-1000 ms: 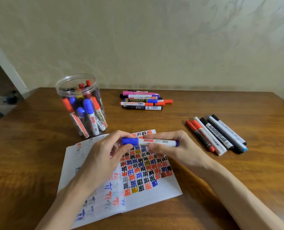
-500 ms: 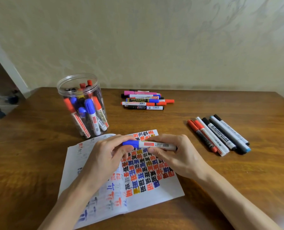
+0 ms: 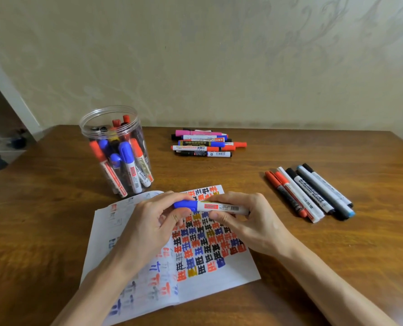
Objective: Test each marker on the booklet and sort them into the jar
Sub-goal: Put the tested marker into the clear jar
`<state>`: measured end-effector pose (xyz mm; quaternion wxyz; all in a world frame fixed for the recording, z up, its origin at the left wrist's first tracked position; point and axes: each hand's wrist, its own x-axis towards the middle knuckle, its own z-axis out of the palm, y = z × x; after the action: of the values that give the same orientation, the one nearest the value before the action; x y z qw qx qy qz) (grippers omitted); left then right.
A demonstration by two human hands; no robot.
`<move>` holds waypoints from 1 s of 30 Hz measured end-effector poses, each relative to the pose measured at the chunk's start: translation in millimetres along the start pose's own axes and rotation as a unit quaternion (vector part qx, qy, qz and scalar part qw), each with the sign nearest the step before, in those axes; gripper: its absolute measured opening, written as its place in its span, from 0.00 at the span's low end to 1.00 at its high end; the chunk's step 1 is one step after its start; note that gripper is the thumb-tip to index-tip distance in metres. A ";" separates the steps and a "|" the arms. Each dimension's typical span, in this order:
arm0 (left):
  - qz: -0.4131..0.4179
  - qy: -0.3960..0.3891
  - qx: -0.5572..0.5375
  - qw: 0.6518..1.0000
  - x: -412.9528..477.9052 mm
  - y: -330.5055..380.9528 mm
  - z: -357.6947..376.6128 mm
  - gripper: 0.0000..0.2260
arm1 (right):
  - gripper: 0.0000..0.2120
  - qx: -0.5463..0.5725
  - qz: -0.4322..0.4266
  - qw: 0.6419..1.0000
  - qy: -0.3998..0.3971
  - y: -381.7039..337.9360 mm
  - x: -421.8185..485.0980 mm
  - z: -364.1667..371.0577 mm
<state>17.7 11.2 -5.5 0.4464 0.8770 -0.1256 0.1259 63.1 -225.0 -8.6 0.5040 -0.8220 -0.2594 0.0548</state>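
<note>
Wood table [image 3: 43, 231] against a pale patterned wall [image 3: 195, 67]. Vs 1 s ago, little change: the blue marker [image 3: 219, 206] is still held level in both hands over the top of the open booklet [image 3: 219, 278], cap still on. The blue butt end that showed past the R fingers back then is now hidden by the hand. Both hands sit a touch lower in view. Jar, pile and row are unmoved.

Grip: left hand [image 3: 153, 222] pinches the blue cap btwn thumb and curled fingers. Right hand [image 3: 249, 222] has fingers on top and thumb below, curled round the white barrel. The marker is clear of the page, not touching it.

Writing: the held marker has a red label patch and a barcode, txt too small to read. The booklet's R page is packed w/ rows of red, blue, black and yellow test characters; the L page has fainter strokes. The clear jar [image 3: 111, 128], back left, just beyond the booklet, holds red- and blue-capped markers; one barrel reads "BOARD MARKER". In the marker row [image 3: 311, 191] at right, a black-capped one reads "WHITEBOARD MARKER". The marker pile [image 3: 202, 144] at the back has labels and a barcode, not legible.
</note>
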 end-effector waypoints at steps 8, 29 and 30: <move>-0.069 0.037 -0.209 0.975 11.9 12.6 -14.8 0.10 | 0.19 0.013 -0.031 0.999 0.040 -5.6 11.7 6.9; 0.136 0.340 -0.021 0.930 85.3 24.5 -146.9 0.13 | 0.22 0.002 -0.050 0.994 0.102 -9.6 31.7 15.6; 0.124 0.336 -0.017 0.934 85.3 19.7 -144.8 0.13 | 0.22 0.002 -0.050 0.994 0.101 -8.6 31.8 15.5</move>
<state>75.4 108.8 120.2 0.4578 0.7534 -0.0783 0.4655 81.8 -194.1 -3.3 0.5311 -0.8085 -0.2480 -0.0533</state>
